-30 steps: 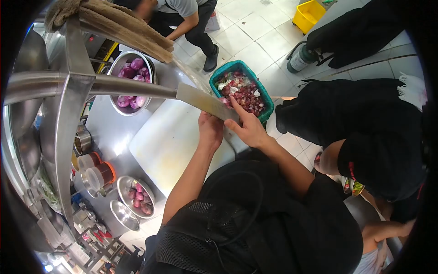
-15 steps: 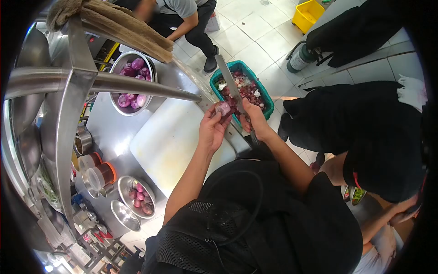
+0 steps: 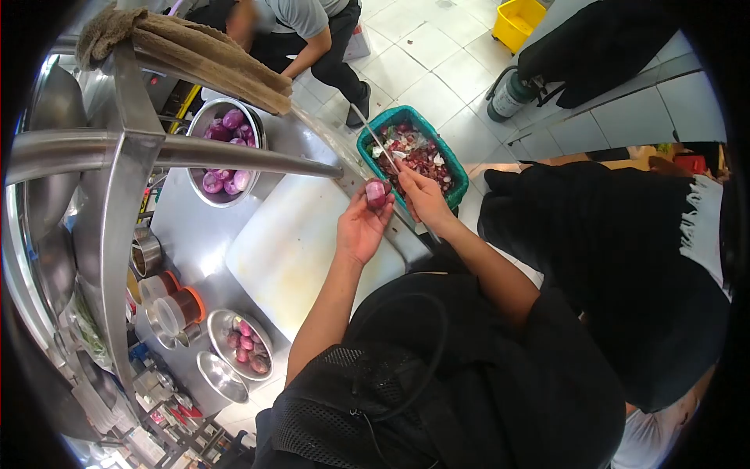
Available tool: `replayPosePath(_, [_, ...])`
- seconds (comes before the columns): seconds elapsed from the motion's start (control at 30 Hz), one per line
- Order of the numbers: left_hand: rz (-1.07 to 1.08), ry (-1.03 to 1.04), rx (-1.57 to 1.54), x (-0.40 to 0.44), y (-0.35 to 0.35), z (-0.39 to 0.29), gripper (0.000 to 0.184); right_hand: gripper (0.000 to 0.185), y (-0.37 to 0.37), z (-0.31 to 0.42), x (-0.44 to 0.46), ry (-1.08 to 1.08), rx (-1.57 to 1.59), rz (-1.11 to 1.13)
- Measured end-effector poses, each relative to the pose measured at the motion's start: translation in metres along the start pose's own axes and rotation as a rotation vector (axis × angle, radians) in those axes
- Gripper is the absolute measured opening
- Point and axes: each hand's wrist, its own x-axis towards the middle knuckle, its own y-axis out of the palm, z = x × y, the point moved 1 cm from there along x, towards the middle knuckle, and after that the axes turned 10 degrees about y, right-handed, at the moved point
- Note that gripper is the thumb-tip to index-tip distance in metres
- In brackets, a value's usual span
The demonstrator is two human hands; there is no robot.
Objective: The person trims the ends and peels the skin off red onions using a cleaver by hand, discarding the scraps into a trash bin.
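Note:
A partly peeled purple onion (image 3: 377,193) rests in the fingers of my left hand (image 3: 361,228), palm turned up. My right hand (image 3: 425,203) grips a knife (image 3: 378,141), its thin blade edge-on and pointing up and left. Below both hands is a green bin (image 3: 458,199) of onion skins and scraps. A white cutting board (image 3: 289,246) lies left of my left hand. Purple onions fill a steel bowl (image 3: 261,141) at the upper left; several smaller ones sit in a steel bowl (image 3: 216,328) at the lower left.
A metal rail (image 3: 250,157) crosses above the table, with a brown towel (image 3: 211,59) on its frame. Orange-rimmed containers (image 3: 173,309) stand at the left. A person in black (image 3: 601,250) bends at the right; another person (image 3: 308,31) sits beyond the table.
The knife has gone from flat across my left hand to pointing over the bin. The onion now shows in my left hand. At the right, the person in black has shifted.

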Motion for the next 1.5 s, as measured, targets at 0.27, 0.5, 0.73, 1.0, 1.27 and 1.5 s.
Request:
replayPosePath(0.27, [-0.015,-0.019,0.063,-0.009,0.004,0.001,0.036,0.066,-0.021,-0.025,0.042,0.142,0.049,-0.094])
replayPosePath(0.5, [-0.043,0.034,0.235,-0.006,0.006,0.001,0.039,0.075,-0.023,-0.023,0.035,0.215,0.158,-0.011])
replayPosePath(0.73, [-0.122,0.169,0.41,-0.007,0.017,0.005,0.041,0.078,-0.01,0.006,-0.011,-0.095,-0.166,0.132])
replayPosePath(1.0, [-0.117,0.188,0.392,-0.01,0.03,0.009,0.031,0.088,0.004,0.041,-0.055,-0.139,-0.831,-0.024])
replayPosePath(1.27, [-0.072,0.243,0.45,-0.013,0.036,0.018,0.032,0.089,-0.003,0.033,-0.061,-0.182,-0.81,-0.037])
replayPosePath(1.5, [-0.095,0.258,0.491,-0.017,0.039,0.02,0.035,0.085,-0.006,0.028,-0.062,-0.236,-0.717,-0.014])
